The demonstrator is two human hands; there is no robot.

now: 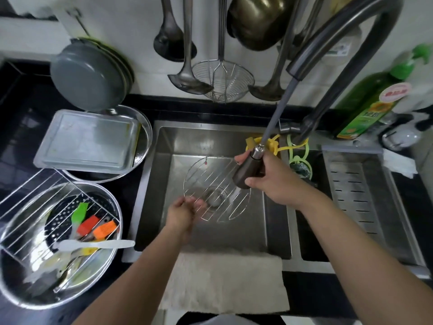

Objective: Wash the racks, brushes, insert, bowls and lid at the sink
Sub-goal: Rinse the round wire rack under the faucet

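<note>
On the far left of the desk there's a big bowl stuffed with the stuff still waiting: a square rack leaning across it, a perforated insert underneath, and a bunch of brushes in green, red and orange. Behind that, toward the desk's back edge, a flat tray sits on a second bowl.

In the sink, the left hand pinches the near-left rim of the round rack, fingers curled onto the wire, holding it tilted above the drain. The right hand is wrapped tight around the sprayer, hose pulled out from the tap, nozzle pointing down-left at the rack's right half. Water looks to be hitting the wires just below the nozzle, though it's blurry.

The bit that matters, I reckon: the rack's bars run diagonally, low-left to high-right, and the rack lies left of and below the sprayer, so the spray only covers the right side. The left hand is the one on the rack, so it'd be the one to turn it and bring the unrinsed part under the stream. Soap bottle stands at the back right corner, drain tray on the right.
</note>
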